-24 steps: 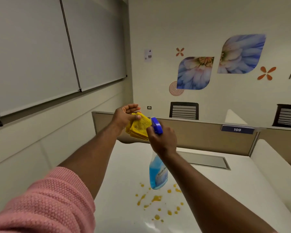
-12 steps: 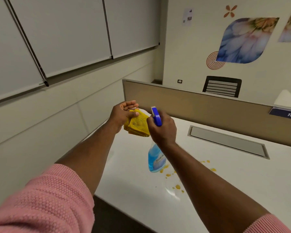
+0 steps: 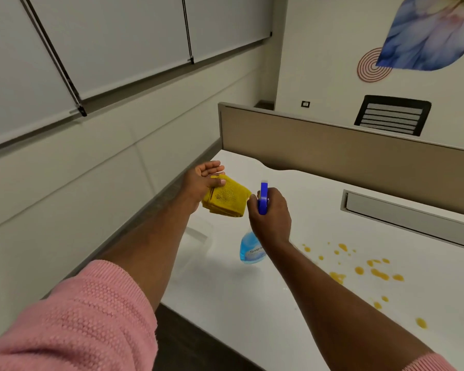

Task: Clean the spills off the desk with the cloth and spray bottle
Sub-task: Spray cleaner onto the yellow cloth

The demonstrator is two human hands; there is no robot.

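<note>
My left hand (image 3: 202,180) holds a folded yellow cloth (image 3: 227,197) in the air above the white desk (image 3: 233,293), thumb pressed on the cloth and fingers stretched out. Just to its right, my right hand (image 3: 271,214) grips the neck of a spray bottle (image 3: 251,250) with blue liquid and a blue trigger head (image 3: 263,196). The nozzle points toward the cloth, a few centimetres from it. Orange spill drops (image 3: 378,273) lie scattered on the desk to the right of the bottle.
A beige partition (image 3: 332,151) runs along the desk's far edge, with a grey cable slot (image 3: 407,218) in front of it. A wall with roller blinds stands close on the left. A black chair back (image 3: 392,115) shows beyond the partition.
The view has swung left and down, so the spill now sits to the right. Both hands have stayed together, and the cloth and bottle are still held the same way.
</note>
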